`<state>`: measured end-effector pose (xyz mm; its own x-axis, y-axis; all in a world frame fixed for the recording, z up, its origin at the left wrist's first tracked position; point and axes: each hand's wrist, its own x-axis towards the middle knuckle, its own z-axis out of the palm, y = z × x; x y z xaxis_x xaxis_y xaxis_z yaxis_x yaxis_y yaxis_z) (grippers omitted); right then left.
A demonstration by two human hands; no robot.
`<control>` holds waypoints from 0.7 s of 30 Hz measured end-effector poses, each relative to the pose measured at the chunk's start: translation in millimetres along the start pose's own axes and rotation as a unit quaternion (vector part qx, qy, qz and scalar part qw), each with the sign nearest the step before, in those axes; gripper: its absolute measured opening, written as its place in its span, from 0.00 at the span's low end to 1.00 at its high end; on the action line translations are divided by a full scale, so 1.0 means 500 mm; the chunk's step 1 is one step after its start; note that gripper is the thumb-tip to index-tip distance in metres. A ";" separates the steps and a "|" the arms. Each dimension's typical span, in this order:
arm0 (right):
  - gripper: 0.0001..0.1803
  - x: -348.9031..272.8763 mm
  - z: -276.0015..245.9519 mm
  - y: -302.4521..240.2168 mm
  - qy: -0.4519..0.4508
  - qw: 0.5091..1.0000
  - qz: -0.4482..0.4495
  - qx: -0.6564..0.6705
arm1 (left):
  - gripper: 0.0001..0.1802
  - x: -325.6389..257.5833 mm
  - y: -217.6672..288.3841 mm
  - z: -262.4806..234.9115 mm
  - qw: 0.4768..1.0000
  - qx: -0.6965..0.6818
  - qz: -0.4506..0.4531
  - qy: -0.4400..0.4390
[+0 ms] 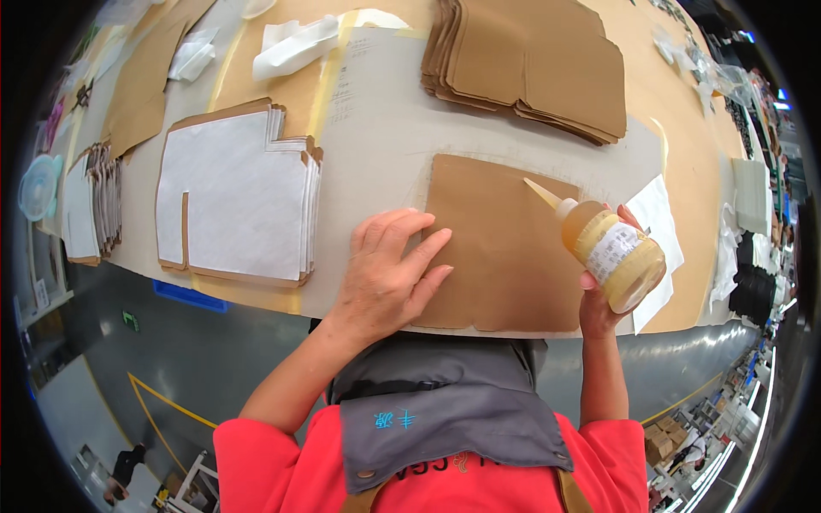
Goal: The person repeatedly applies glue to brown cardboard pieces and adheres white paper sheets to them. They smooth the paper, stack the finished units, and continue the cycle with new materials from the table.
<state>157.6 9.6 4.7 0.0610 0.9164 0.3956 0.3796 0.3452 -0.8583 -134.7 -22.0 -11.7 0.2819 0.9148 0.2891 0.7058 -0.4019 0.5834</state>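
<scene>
My right hand (596, 301) is wrapped round a glue bottle (611, 256), a squeeze bottle with a pale label and a long pointed nozzle. The bottle is tilted, its nozzle directed up and left over a flat brown sheet (505, 256). Whether the tip touches the sheet I cannot tell. At the sheet's left edge my left hand (393, 265) rests with its fingers spread and holding nothing. The brown sheet lies near the table's front edge, directly in front of me.
A stack of brown pieces (530, 68) lies beyond the sheet. To the left are white-faced cut pieces (244, 192) in a pile, with another bundle (96, 201) farther left. White paper (663, 248) lies right of the bottle; crumpled white paper (295, 47) lies at the far side.
</scene>
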 end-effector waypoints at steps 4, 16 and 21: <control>0.58 -0.006 -0.032 0.009 0.017 1.000 0.006 -0.024 | 0.23 0.002 0.002 0.000 1.000 0.004 -0.002 -0.005; 0.59 -0.011 -0.083 0.012 0.102 0.993 0.059 0.006 | 0.23 0.002 0.006 0.001 1.000 0.025 -0.004 -0.009; 0.56 -0.008 -0.090 0.018 0.124 0.989 0.070 0.033 | 0.22 0.005 0.010 -0.002 0.999 0.031 -0.007 -0.007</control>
<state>202.3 -0.1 9.9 0.3365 0.8808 0.3332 0.2907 0.2394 -0.9264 -131.0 -21.9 -7.3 0.2812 0.9207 0.2707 0.7481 -0.3870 0.5390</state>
